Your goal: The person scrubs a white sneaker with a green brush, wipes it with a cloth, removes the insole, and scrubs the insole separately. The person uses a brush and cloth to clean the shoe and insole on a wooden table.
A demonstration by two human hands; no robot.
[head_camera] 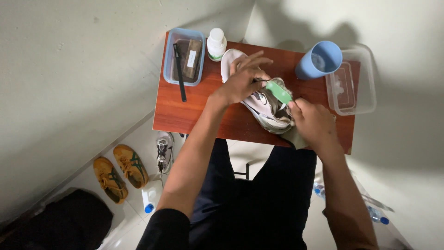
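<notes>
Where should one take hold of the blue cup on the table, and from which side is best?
Grip the blue cup around its outer wall, coming from the side toward the person, nearest the right hand. It stands upright with its mouth open, seemingly with liquid inside, and the clear plastic container stands close on its far right, so a sideways wrap probably keeps it level.

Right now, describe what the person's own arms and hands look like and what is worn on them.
Both hands are bare: the left hand and the right hand show no gloves, and no rings or watch are visible. Both forearms are bare. A dark sleeve covers the left upper arm, pushed up near the elbow. The right arm's sleeve is barely visible at the frame edge.
</notes>
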